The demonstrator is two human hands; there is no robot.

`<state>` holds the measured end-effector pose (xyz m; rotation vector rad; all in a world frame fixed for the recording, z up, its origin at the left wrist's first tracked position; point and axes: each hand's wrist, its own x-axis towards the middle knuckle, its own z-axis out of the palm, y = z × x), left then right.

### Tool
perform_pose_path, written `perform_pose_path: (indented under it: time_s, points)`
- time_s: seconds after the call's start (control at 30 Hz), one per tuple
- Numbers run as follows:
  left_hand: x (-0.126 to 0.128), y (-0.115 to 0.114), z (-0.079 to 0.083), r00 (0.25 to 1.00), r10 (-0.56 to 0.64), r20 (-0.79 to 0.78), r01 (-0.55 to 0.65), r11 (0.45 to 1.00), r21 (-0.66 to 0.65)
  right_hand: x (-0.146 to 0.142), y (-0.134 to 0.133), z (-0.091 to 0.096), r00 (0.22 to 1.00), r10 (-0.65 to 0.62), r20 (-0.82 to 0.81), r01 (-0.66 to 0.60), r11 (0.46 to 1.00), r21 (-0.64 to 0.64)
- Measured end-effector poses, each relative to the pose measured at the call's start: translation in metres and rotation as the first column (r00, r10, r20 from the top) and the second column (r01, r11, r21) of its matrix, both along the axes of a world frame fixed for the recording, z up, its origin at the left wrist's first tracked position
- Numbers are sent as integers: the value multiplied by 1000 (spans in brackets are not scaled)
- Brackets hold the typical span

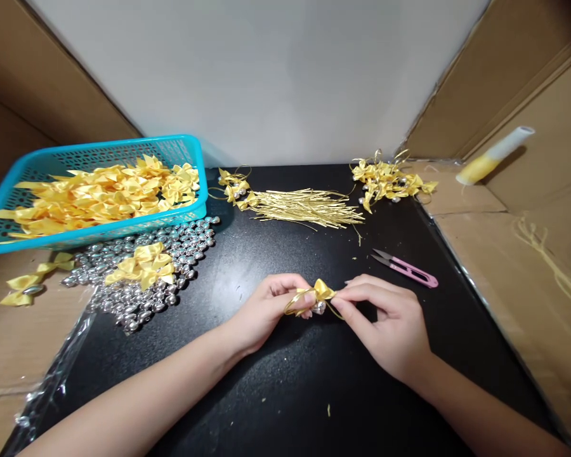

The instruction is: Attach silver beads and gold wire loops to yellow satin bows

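Over the middle of the black table, my left hand (280,301) pinches a yellow satin ribbon bow (322,290) that has a looped gold cord (292,306) and a silver bead (319,308) on it. From the other side, my right hand (387,317) has thumb and forefinger pressed together at the bow's right tip. The fingertips cover what exactly they grip there, ribbon or cord. Right of this hand lies a pair of pink-handled thread snips (406,270), blades pointing left.
A blue basket (197,171) of yellow bows stands at the back left. Silver beads (137,304) are heaped before it, with a few bows (147,265) on top. Cut gold cords (309,206) lie at the back, finished-looking bows (390,178) to their right. Cardboard walls (542,82) flank the table.
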<state>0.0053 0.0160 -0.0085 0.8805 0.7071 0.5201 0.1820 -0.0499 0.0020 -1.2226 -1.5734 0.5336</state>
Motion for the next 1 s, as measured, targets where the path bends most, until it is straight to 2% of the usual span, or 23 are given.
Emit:
perform_pose_path:
  time_s: [0.37,1.0]
  points:
    - [-1,3,0,999,-47,-4,47,999,-12,0,0,3,1000,-11,19,11,1000,-9]
    - [1,4,6,992,-110,-55,108,994,-22,1,0,7,996,48,72,-48,999,-4]
